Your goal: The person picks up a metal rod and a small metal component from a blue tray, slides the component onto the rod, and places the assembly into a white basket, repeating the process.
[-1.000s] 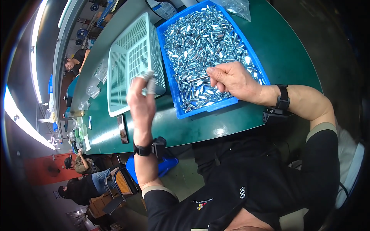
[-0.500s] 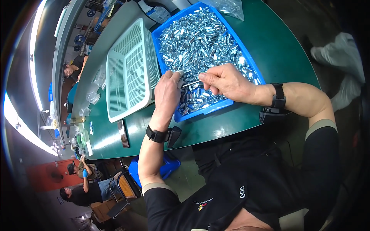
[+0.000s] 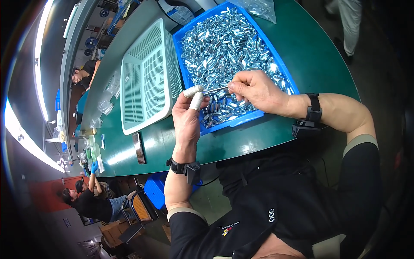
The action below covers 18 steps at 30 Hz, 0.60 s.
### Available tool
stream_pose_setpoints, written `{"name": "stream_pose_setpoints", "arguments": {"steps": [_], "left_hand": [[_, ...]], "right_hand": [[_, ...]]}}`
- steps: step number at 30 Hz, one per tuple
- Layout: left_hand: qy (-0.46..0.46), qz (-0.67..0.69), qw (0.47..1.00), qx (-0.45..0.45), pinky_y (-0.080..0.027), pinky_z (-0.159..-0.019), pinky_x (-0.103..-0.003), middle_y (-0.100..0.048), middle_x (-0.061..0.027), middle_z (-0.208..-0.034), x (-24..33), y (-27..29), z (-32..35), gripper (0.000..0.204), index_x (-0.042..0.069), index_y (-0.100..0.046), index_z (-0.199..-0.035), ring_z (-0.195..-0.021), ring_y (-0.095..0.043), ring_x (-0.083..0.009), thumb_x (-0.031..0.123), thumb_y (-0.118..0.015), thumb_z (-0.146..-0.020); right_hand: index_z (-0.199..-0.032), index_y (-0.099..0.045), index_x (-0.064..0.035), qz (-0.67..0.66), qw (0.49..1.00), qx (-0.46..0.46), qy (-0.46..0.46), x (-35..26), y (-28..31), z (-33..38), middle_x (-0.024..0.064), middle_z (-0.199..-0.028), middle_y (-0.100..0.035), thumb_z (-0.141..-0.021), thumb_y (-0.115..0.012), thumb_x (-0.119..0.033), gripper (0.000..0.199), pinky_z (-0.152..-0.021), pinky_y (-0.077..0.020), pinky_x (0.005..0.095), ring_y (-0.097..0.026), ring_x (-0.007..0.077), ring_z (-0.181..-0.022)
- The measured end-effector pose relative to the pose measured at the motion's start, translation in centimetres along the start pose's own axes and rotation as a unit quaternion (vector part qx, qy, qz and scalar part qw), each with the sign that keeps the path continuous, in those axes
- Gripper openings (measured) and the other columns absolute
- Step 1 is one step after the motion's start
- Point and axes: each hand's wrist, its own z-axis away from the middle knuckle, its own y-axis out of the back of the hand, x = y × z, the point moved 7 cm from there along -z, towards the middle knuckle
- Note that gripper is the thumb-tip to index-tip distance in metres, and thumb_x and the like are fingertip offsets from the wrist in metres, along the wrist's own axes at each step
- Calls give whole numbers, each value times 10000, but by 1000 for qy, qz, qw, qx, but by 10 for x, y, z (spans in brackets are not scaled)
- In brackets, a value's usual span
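Note:
My right hand (image 3: 261,93) pinches a thin metal rod (image 3: 219,89) between thumb and forefinger, its tip pointing left. My left hand (image 3: 186,123) has white coverings (image 3: 196,100) on thumb and forefinger, which are pressed together at the rod's far tip. Whatever lies between those fingertips is too small and hidden to name. Both hands hover over the near left part of a blue tray (image 3: 282,71) heaped with small shiny metal pieces (image 3: 224,43).
A pale green slotted basket (image 3: 125,101) stands left of the tray on the green table (image 3: 302,39). A dark flat phone-like object (image 3: 139,149) lies near the front edge. Plastic bags (image 3: 261,9) sit at the back. Other people (image 3: 92,205) are at left; one walks at far right.
My left hand has turned, so its covered thumb and forefinger now show. The rod has tilted flatter. At right the walking person has moved farther off; a blue-gloved co-worker's arm has risen.

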Motion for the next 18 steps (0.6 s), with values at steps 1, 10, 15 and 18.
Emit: {"name": "stream_pose_setpoints", "arguments": {"steps": [1, 10, 15, 18], "left_hand": [[0, 0, 1000, -1, -550, -831, -264, -717, -57, -1033, -2, 0, 0, 219, 26, -679, -1192, -912, -696, -147, 77, -689, -980], [-4, 27, 999, -23, -564, -814, -264, -721, -72, -1024, -7, -24, 7, 216, 17, -672, -1192, -900, -708, -160, 75, -682, -984], [-33, -25, 999, -30, -549, -792, -268, -725, -68, -995, -7, -34, 10, 176, 15, -679, -1156, -859, -703, -145, 53, -674, -985], [-35, -24, 998, -40, -553, -777, -271, -724, -58, -982, -5, -43, 15, 158, 14, -685, -1134, -845, -702, -143, 42, -677, -979]], "right_hand": [[-877, -697, -5, -2, 1000, -1, -6, 1, -1, 0, 28, -713, -668, -1023, -618, -221, 273, -589, -463, 250, -601, 67, -668], [-842, -700, -14, 2, 1000, -6, 4, 3, 1, -1, 23, -673, -654, -1034, -607, -258, 324, -550, -454, 248, -576, 63, -600], [-798, -704, -16, -26, 996, -62, -53, 10, -6, 0, 13, -635, -640, -1056, -575, -347, 440, -532, -447, 246, -555, 64, -551], [-793, -707, -17, -19, 995, -76, -53, 8, -7, 1, 9, -628, -637, -1063, -555, -397, 490, -530, -446, 244, -555, 65, -548]]}}
